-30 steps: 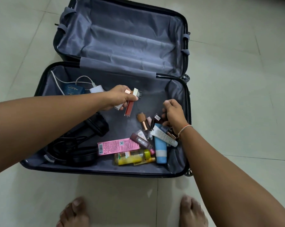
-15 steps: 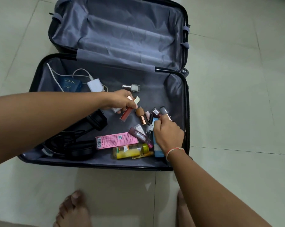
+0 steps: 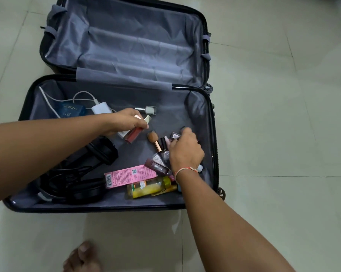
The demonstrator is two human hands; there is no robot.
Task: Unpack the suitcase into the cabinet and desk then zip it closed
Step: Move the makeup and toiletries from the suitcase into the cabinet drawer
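Head view: I look down into the open black hard-shell suitcase (image 3: 211, 134) lying on pale floor tiles.
Left hand (image 3: 124, 121): fingers curled round a red lip-gloss tube (image 3: 134, 133) plus other slim sticks.
Right hand (image 3: 185, 152): fingers bent onto small nail-polish bottles (image 3: 164, 152); I cannot tell what they pinch.
Advice: I'd gather the loose bottles together, upright, before lifting.
Remaining: pink carton (image 3: 129, 175), yellow bottle (image 3: 150, 187).

Both forearms bare, no sleeves in frame. Right wrist has a thin braided thread bracelet (image 3: 186, 170), orange-red and cream strands, small knot on the outer side. Left hand (image 3: 124, 120) and right hand (image 3: 185, 152): no rings or watch visible. One bare foot (image 3: 81, 258) at bottom edge, blurred, no footwear
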